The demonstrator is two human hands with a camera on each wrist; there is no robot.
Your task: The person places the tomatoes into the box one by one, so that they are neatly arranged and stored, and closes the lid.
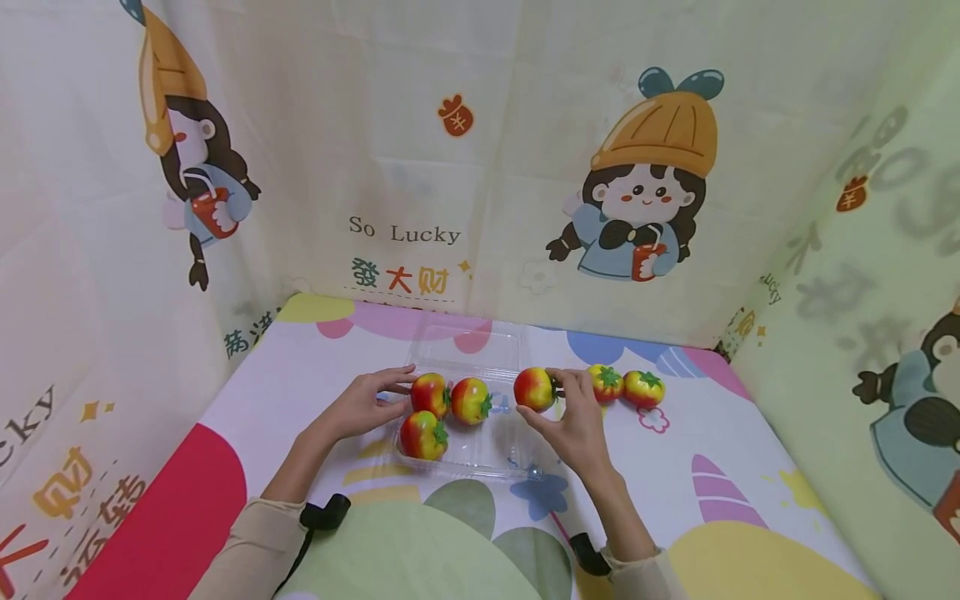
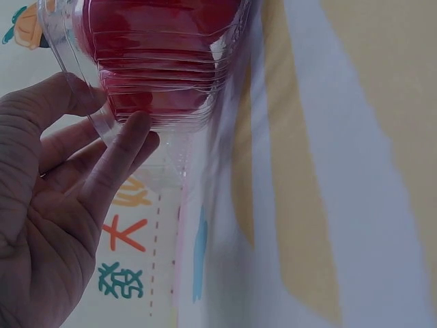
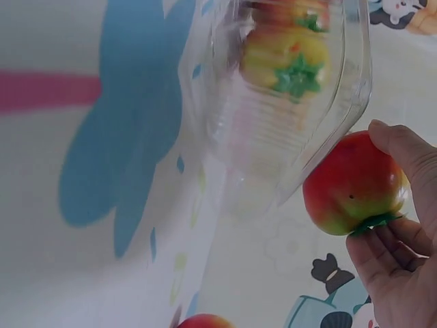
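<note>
- From the head: a clear box (image 1: 465, 469) sits on the bright worktop (image 1: 292, 392), with its lid (image 1: 468, 343) lying open behind. Three red and yellow fruits (image 1: 423, 435) are in the left part of the box. The right hand (image 1: 576, 425) holds one more fruit (image 1: 535, 389) by the right edge of the box. Two fruits (image 1: 644, 389) sit on the worktop to the right. The left hand (image 1: 363, 408) is at the left side of the box.
- From the left wrist: the left grip is nearly closed, with thumb and fingers on the box's rim. Red fruit shows through the wall.
- From the right wrist: the right grip is open just as wide as the fruit, pinching it near its green leaves.
</note>
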